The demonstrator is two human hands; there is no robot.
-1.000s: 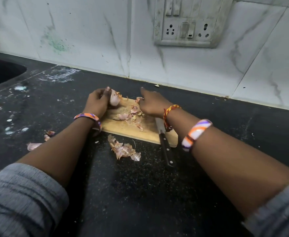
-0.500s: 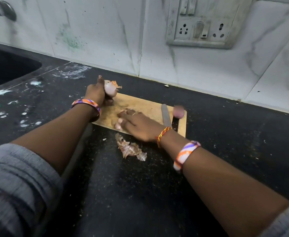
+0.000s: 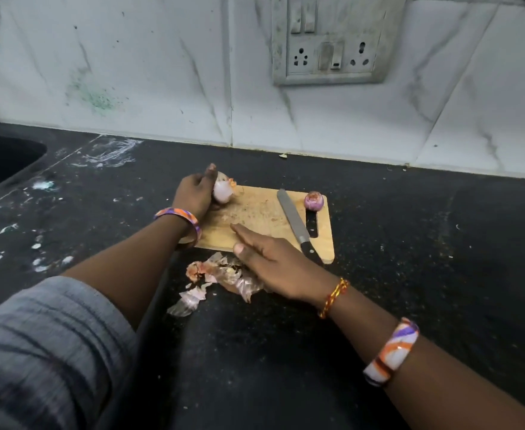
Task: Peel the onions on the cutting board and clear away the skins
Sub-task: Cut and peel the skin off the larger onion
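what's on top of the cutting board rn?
On the cutting board: a knife lying diagonally and a purple onion at the far right corner. The left hand holds a peeled onion at the far left edge. The right hand covers the near edge.

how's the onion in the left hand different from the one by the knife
The onion in the left hand is pale pinkish white with a scrap of skin at its top; the onion by the knife is deeper purple. The first is gripped by the left hand at the cutting board's far left corner; the second sits loose at the far right. Both are small and round.
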